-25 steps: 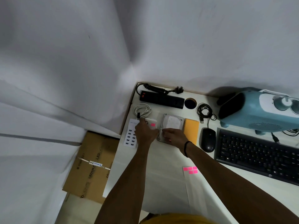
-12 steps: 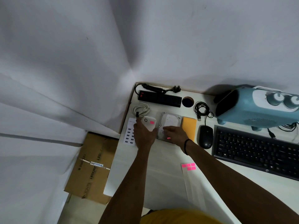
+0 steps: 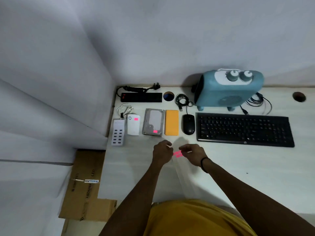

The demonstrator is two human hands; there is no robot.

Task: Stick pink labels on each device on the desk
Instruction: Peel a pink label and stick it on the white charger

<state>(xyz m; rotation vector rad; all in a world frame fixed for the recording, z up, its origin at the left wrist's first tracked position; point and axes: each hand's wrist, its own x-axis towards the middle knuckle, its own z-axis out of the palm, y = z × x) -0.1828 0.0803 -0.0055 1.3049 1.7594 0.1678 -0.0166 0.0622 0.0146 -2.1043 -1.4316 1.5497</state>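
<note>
Both hands back off hard drive [image 3: 154,122], now labelled. Left hand [image 3: 162,152] pinches label sheet [image 3: 185,174] edge; right hand [image 3: 192,154] picks at pink labels [image 3: 177,153], grip unclear. Peel 1 from corner, then yellow device [image 3: 171,122] at 12.

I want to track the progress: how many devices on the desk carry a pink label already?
2. One label sits on the white adapter, near its top; one on the hard drive, near its lower edge. Labels on hidden sides cannot be excluded.

One keyboard [image 3: 245,129], one mouse [image 3: 188,124], one heater [image 3: 229,90], one power strip [image 3: 141,97], one hard drive [image 3: 153,121], one orange case [image 3: 171,122], one USB hub [image 3: 118,132], one white box [image 3: 133,124], two stuck labels [image 3: 136,119], two hands [image 3: 162,153], one carton [image 3: 84,188].
</note>
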